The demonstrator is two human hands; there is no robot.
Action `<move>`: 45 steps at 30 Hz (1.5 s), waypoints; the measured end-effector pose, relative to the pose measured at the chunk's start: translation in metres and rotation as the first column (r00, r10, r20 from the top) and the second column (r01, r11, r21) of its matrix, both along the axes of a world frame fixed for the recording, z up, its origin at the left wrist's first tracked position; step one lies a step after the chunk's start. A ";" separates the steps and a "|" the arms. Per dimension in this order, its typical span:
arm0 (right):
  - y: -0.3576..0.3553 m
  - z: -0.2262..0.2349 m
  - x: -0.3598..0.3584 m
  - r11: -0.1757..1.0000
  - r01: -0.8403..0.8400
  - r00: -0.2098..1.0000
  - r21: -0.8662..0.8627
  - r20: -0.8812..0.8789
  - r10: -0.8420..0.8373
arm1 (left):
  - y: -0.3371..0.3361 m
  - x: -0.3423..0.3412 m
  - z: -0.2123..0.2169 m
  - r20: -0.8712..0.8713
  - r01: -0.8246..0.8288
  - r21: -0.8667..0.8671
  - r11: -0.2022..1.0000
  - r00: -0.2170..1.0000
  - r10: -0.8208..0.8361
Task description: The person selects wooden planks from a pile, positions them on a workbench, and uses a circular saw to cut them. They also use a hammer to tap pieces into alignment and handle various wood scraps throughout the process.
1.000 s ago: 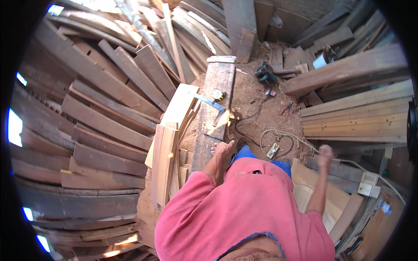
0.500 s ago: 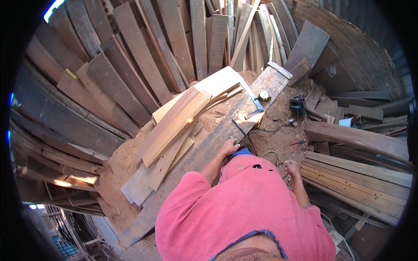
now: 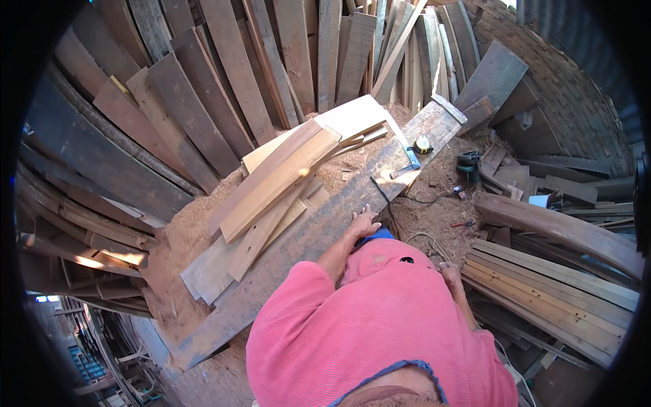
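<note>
My left hand (image 3: 365, 222) rests on the long worn plank (image 3: 308, 234), fingers spread and nothing in them. Just beyond it a thin black strip (image 3: 380, 192) lies across the plank. Farther along are a carpenter's square (image 3: 409, 156) with a blue part and a yellow-and-black tape measure (image 3: 422, 144). My right hand (image 3: 450, 273) is low beside my pink shirt (image 3: 380, 312), its fingers curled. A thin pale cord (image 3: 427, 237) loops close to that hand; whether the fingers hold it is not clear.
Cut boards (image 3: 281, 183) are stacked left of the plank. Tall boards (image 3: 224, 68) lean all around the back. A dark power tool (image 3: 468, 163) with a black cable sits on sawdust at right, near red-handled pliers (image 3: 462, 224). Long battens (image 3: 542, 298) lie to my right.
The view has shifted slightly. My left hand's fingers have spread more on the plank. My right hand has drawn a little nearer my body.
</note>
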State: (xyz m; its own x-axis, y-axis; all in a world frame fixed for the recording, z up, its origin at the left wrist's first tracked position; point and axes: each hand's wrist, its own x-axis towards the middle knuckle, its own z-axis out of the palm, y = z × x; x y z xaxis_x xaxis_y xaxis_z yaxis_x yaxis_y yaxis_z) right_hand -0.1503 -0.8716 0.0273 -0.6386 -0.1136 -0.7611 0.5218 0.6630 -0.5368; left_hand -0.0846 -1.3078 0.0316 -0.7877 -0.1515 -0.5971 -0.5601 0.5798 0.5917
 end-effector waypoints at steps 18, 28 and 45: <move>-0.002 -0.022 -0.008 0.997 0.073 0.982 0.038 -0.179 -0.065 | -0.010 -0.012 -0.005 -0.057 0.089 0.099 0.991 0.995 -0.083; -0.027 0.010 0.003 0.988 0.155 0.986 0.021 -0.062 -0.153 | -0.019 -0.012 0.004 0.018 0.109 0.108 0.988 0.994 -0.112; 0.030 -0.088 0.000 0.996 0.085 0.979 0.008 -0.187 -0.082 | -0.005 -0.022 0.022 -0.061 0.112 0.058 0.992 0.992 -0.108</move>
